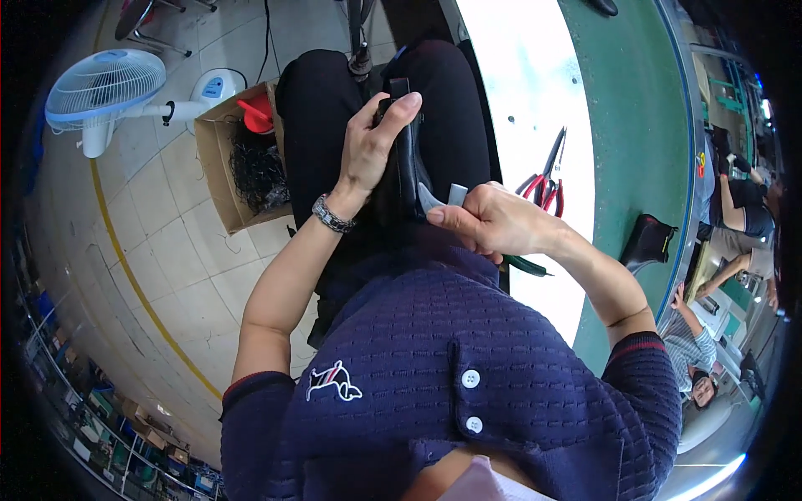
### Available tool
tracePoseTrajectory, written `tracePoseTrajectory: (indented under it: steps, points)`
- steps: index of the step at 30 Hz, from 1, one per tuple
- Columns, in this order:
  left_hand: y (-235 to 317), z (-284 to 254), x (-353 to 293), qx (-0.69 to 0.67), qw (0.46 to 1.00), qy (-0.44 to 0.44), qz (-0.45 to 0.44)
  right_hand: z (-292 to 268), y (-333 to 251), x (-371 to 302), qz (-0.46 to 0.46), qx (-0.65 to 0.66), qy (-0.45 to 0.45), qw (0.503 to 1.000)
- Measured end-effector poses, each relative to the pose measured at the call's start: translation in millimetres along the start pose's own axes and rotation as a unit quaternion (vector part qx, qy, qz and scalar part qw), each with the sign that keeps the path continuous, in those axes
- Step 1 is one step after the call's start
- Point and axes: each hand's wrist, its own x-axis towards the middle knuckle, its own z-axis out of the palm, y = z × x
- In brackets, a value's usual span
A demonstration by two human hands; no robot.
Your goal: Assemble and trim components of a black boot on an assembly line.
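A black leather shoe or boot (406, 159) stands between my thighs, its surface shiny along one side. My left hand (372, 150) is closed around its upper end, thumb pressed along the top. Close by its lower end, my right hand (493, 219) is closed on a pair of pincers. Their grey metal head (457, 195) and a curved grey jaw (428, 199) show beside the shoe, and a dark green handle (526, 265) sticks out below the fist. Whether the jaw grips the leather I cannot tell.
Beside my right arm, red-handled pliers (547, 188) lie on a white bench (535, 67). Beyond it, a black boot (647, 242) rests on a green belt (626, 108). To the left are a cardboard box (219, 179) of black scraps and a fan (107, 92). Other people sit far right.
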Motion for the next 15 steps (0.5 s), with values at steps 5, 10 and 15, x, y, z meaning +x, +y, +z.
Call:
tracePoseTrajectory:
  steps: [5, 10, 15]
  points:
    - [8, 6, 11, -0.065, 0.997, 0.011, -0.051, 20, 6, -8, -0.035, -0.219, 0.021, 0.975]
    - [0, 2, 18, -0.067, 0.995, -0.024, -0.068, 26, 12, -16, -0.066, -0.219, 0.011, 0.973]
    - [6, 1, 18, -0.055, 0.997, -0.031, -0.052, -13, 43, -20, 0.020, -0.167, 0.260, 0.951]
